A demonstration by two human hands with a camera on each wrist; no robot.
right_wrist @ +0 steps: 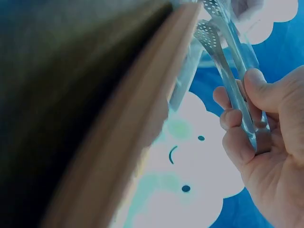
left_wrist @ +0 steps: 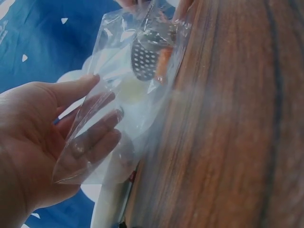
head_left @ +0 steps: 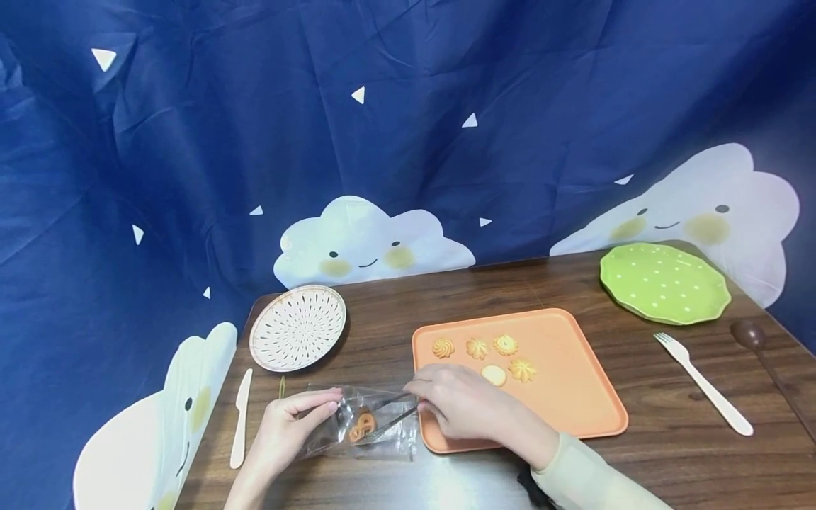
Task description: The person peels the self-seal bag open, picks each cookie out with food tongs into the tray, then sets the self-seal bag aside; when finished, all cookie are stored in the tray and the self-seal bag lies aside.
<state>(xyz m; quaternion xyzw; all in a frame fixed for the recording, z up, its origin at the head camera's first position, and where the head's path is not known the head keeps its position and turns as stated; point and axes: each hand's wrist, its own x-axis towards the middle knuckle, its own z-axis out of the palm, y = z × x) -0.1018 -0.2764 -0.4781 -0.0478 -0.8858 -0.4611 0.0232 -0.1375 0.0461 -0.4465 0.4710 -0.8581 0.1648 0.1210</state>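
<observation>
My left hand (head_left: 287, 428) pinches the side of a clear plastic bag (head_left: 404, 446) between thumb and fingers; in the left wrist view its fingers show through the film. Inside the bag lies a brown pretzel-shaped cookie (head_left: 362, 426). Metal tongs (right_wrist: 230, 83) with perforated heads are gripped by my right hand (head_left: 462, 404). Their heads reach into the bag beside the cookie, close over the table. Just beyond the right hand, several pale cookies (head_left: 494, 375) sit on an orange tray (head_left: 574, 397), whose near left part the hand overlaps.
A white patterned plate (head_left: 298, 329) stands at the back left, with a pale knife (head_left: 241, 418) in front of it. On the right are a green dotted plate (head_left: 666, 283), a pale fork (head_left: 707, 389) and a dark spoon (head_left: 749, 333). A blue curtain (head_left: 408, 142) hangs behind the table.
</observation>
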